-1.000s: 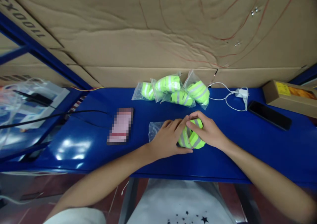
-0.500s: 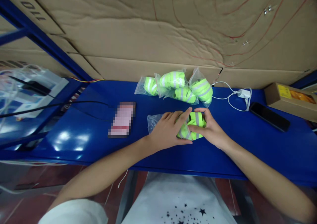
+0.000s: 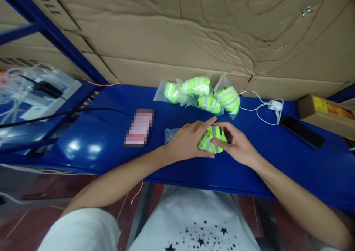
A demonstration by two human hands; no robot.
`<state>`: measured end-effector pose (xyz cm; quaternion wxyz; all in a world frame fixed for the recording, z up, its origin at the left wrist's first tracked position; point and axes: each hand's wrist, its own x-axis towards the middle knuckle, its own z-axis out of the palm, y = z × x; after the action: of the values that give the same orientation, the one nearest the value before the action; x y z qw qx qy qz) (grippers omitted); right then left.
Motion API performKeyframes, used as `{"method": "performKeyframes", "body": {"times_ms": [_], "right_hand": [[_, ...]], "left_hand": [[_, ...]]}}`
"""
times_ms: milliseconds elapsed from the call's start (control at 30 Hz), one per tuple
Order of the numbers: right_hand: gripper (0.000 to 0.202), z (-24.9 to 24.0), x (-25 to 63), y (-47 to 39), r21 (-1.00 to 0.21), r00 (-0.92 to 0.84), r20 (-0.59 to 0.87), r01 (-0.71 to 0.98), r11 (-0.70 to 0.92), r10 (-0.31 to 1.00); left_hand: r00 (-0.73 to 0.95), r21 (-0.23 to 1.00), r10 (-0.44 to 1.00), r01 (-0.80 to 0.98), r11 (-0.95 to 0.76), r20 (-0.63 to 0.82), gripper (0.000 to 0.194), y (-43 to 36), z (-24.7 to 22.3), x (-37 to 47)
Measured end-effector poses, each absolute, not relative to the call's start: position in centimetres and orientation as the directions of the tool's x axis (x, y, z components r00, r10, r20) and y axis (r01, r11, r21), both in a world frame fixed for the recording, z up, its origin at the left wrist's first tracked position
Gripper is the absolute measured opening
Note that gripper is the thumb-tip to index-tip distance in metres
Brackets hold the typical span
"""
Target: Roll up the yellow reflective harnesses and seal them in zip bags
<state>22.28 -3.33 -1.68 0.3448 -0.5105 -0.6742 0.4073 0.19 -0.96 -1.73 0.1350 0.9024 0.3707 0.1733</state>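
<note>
The left hand (image 3: 184,141) is curved over a clear bag (image 3: 170,134), holding it: thumb on the near side, index finger stretched out toward the right hand (image 3: 239,144), the palm hiding much of the plastic. A limp end of the bag pokes out on the wrist side of that hand. The right hand has a yellow-green bundle (image 3: 218,134) with grey stripes — its thumb presses the near face, its fingers hook round the far edge. So the bundle sits right between the two hands, its left part under clear film; how far in it goes I can't tell, for the left hand covers the rest.

Just beyond both hands lie four packets (image 3: 197,86), the same bright stuff in clear plastic, crowded together. Left of the left hand, a phone (image 3: 138,128) lies face up with a blurred pink screen. Out past the right hand, to its right, are a white charger (image 3: 274,105) with its looped cable, a dark phone (image 3: 302,131) and — farther off — a brown box (image 3: 316,108). Everything here rests on a blue table (image 3: 97,132) under the hands.
</note>
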Motion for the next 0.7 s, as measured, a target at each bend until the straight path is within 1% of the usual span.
{"method": "performKeyframes", "body": {"times_ms": [67, 133, 167, 233, 300, 367, 433, 533, 633, 700], "right_hand": [[0.045, -2.1, 21.8, -3.4, -0.934, -0.214, 0.005, 0.347, 0.081, 0.977], [0.040, -2.2, 21.5, -3.5, -0.950, -0.219, -0.011, 0.307, 0.059, 0.976], [0.037, -2.2, 21.3, -3.6, -0.957, -0.229, -0.011, 0.286, 0.057, 0.973], [0.034, -2.2, 21.1, -3.6, -0.967, -0.232, -0.002, 0.247, 0.057, 0.973], [0.036, -2.2, 21.1, -3.5, -0.969, -0.207, 0.006, 0.239, 0.057, 0.978], [0.040, -2.3, 21.2, -3.4, -0.969, -0.169, 0.005, 0.243, 0.047, 0.986], [0.042, -2.4, 21.1, -3.3, -0.971, -0.146, -0.003, 0.235, 0.031, 0.989], [0.033, -2.5, 20.6, -3.4, -0.971, -0.155, 0.016, 0.233, 0.052, 0.988], [0.023, -2.5, 19.9, -3.7, -0.972, -0.223, 0.053, 0.211, 0.102, 0.973], [0.019, -2.4, 19.8, -4.0, -0.959, -0.295, 0.051, 0.253, 0.130, 0.954]], "left_hand": [[0.688, 0.278, 0.683, 0.625, -0.729, 0.245, 0.119, -1.7, -2.5, 0.7], [0.717, 0.184, 0.639, 0.613, -0.768, 0.280, 0.110, -2.3, -3.0, 1.0], [0.722, 0.162, 0.626, 0.608, -0.777, 0.294, 0.106, -2.5, -3.1, 1.1], [0.705, 0.191, 0.639, 0.612, -0.767, 0.307, 0.104, -2.5, -3.0, 1.1], [0.686, 0.245, 0.665, 0.619, -0.747, 0.296, 0.102, -2.1, -2.7, 0.8], [0.673, 0.261, 0.681, 0.629, -0.733, 0.289, 0.099, -1.6, -2.3, 0.6], [0.661, 0.249, 0.690, 0.644, -0.723, 0.295, 0.097, -1.2, -2.0, 0.6], [0.668, 0.206, 0.673, 0.645, -0.736, 0.317, 0.091, -1.3, -1.9, 1.1], [0.691, 0.143, 0.643, 0.636, -0.758, 0.330, 0.089, -1.6, -1.6, 1.6], [0.695, 0.108, 0.643, 0.648, -0.754, 0.321, 0.089, -1.8, -1.1, 1.9]]}}
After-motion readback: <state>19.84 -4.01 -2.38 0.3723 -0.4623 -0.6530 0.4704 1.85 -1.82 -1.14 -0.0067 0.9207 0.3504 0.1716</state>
